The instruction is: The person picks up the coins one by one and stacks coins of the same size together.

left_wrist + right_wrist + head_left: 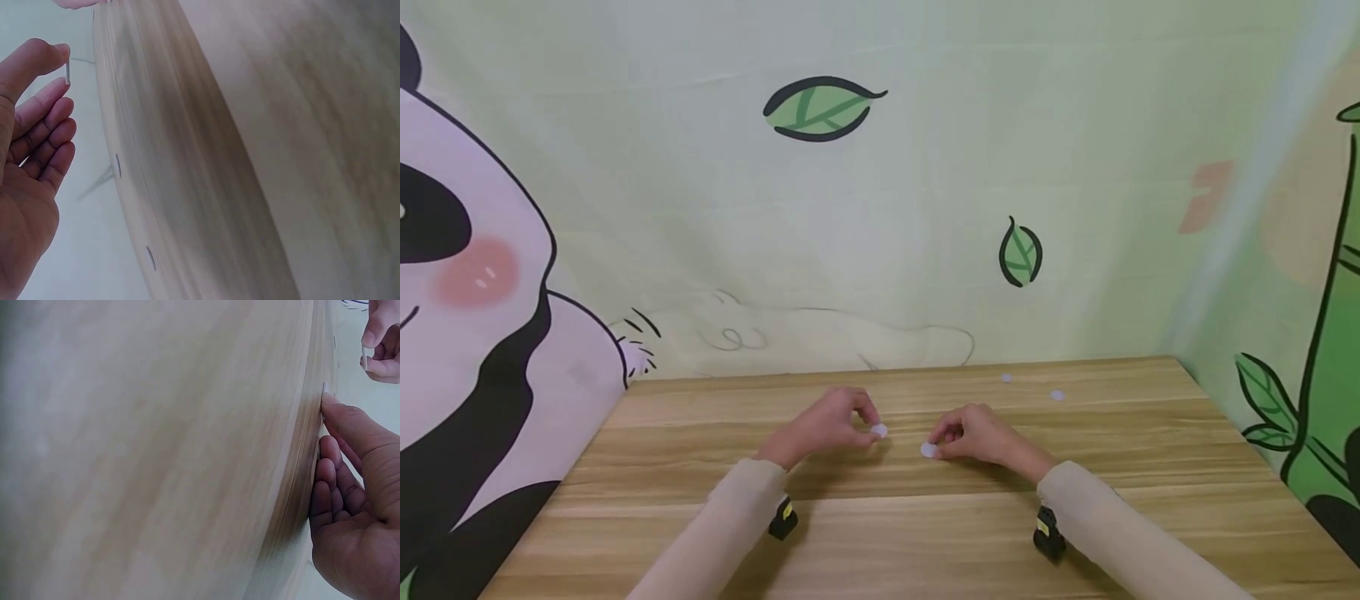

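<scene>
Between thumb and index finger, my left hand [831,425] pinches a small white disc [879,431] above the table. The left wrist view shows that disc [67,72] edge-on between thumb and fingertip. To the right, my right hand [981,435] pinches another white disc [928,450] by its edge, low over the wood. In the right wrist view only a thin sliver of this disc [324,388] shows by the thumb, so whether it touches the table is unclear.
Toward the back right of the wooden table [895,533] lie two more white discs, a farther disc [1006,378] and a nearer disc [1057,395]. A printed cloth wall [925,167] stands behind the table's far edge.
</scene>
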`<state>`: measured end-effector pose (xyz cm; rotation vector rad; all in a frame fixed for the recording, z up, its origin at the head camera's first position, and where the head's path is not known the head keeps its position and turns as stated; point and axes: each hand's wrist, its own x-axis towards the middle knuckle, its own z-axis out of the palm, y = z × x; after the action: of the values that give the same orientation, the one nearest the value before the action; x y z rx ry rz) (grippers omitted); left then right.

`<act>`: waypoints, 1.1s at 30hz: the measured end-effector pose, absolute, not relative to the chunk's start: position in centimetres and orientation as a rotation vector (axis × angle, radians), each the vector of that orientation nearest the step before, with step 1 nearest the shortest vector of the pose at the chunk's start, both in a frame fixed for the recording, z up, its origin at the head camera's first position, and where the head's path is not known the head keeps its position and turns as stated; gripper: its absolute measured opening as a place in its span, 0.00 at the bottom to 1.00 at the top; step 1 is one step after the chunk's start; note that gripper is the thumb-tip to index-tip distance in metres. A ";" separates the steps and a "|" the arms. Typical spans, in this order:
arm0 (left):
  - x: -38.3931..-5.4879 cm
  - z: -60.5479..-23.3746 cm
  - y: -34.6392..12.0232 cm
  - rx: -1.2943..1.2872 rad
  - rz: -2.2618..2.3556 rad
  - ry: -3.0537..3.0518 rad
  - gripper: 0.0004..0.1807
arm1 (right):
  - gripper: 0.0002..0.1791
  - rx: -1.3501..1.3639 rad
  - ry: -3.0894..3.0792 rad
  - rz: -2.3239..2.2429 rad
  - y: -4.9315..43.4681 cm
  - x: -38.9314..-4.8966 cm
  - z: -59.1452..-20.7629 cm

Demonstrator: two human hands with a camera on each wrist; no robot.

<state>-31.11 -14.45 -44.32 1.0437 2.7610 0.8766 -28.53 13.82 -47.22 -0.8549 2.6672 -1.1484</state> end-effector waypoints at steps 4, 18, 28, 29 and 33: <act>-31.1 -44.3 -13.8 1.060 0.895 2.741 0.07 | 0.05 -0.847 2.670 -1.142 13.8 -28.5 -47.1; -31.0 -44.5 -12.2 1.114 0.865 2.720 0.07 | 0.05 -0.865 2.673 -1.143 14.0 -28.4 -47.0; -31.0 -44.9 -10.9 1.196 0.789 2.707 0.07 | 0.05 -0.874 2.657 -1.143 14.0 -28.5 -47.1; -31.0 -44.9 -10.7 1.195 0.789 2.702 0.07 | 0.05 -0.874 2.655 -1.142 14.0 -28.5 -47.0; -30.9 -44.9 -10.3 1.158 0.797 2.671 0.07 | 0.05 -0.870 2.648 -1.141 14.1 -28.5 -47.0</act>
<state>-30.92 -10.25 -44.93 1.1584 2.6712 0.7974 -28.52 14.05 -47.03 -0.8704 2.6476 -1.1410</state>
